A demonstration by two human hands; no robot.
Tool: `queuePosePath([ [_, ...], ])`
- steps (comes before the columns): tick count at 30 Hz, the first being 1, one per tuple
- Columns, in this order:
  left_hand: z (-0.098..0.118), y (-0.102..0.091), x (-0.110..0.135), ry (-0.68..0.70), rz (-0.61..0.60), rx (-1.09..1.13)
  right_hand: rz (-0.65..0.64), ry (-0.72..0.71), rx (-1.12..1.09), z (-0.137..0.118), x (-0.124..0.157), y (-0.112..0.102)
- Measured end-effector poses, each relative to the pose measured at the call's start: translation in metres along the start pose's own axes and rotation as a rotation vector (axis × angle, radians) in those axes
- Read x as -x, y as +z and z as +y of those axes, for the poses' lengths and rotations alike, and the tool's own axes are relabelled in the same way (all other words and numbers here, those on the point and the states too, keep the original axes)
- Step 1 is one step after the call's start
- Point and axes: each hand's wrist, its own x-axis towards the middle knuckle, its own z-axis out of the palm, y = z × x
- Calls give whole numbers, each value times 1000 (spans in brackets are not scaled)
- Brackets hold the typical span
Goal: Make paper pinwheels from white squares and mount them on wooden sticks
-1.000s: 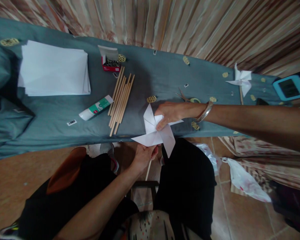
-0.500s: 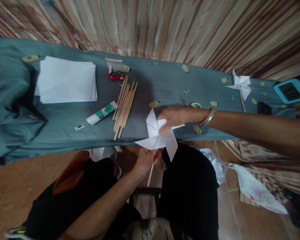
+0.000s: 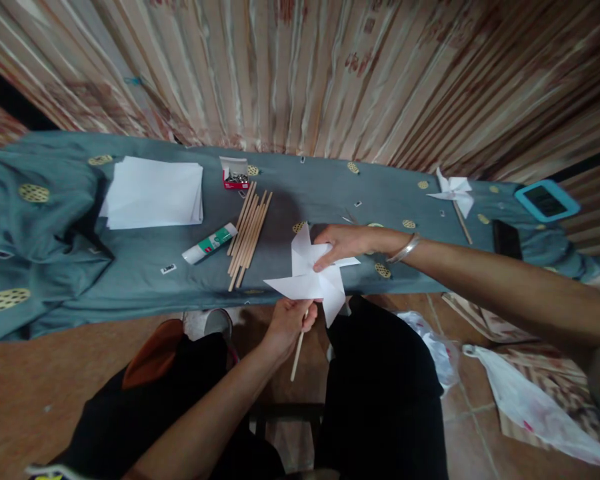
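Note:
A white paper pinwheel hangs over the front edge of the teal-covered table. My left hand is closed around its wooden stick, just under the paper. My right hand, with a metal bangle on the wrist, pinches one of the upper blades between thumb and fingers. A bundle of wooden sticks and a green-and-white glue stick lie to the left of the pinwheel.
A stack of white paper lies at the left, a small red box of pins behind the sticks. A finished pinwheel, a blue-cased tablet and a dark phone lie at the right. Plastic bags lie on the floor.
The camera has tilted up, so the table sits lower and smaller in view. Both hands keep their hold on the pinwheel, and more of the stick shows below my left hand.

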Motion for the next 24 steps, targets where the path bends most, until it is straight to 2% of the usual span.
queuePosePath([
  [5, 9, 2, -3, 32, 2, -14, 105, -20, -133, 3, 3, -8],
  [7, 14, 2, -4, 50, 12, -25, 232, -73, -237, 7, 5, -12],
  [9, 21, 1, -5, 82, 28, -38, 513, -152, -339, 11, 11, -15],
  [12, 35, -1, -10, 153, 61, -53, 1118, -236, -359, 13, 25, -12],
  [13, 40, -2, -12, 178, 72, -55, 1274, -232, -332, 11, 30, -8],
  [14, 45, -3, -15, 201, 84, -56, 1380, -210, -320, 10, 34, -1],
  [16, 55, -4, -21, 245, 115, -55, 1510, -153, -371, 5, 38, 16],
  [19, 67, -4, -32, 315, 189, -34, 1478, -121, -620, 0, 28, 48],
  [22, 76, -2, -44, 402, 253, -6, 1307, -107, -784, -3, 10, 76],
  [24, 80, 0, -51, 466, 274, 12, 1114, -123, -818, -6, -2, 89],
])
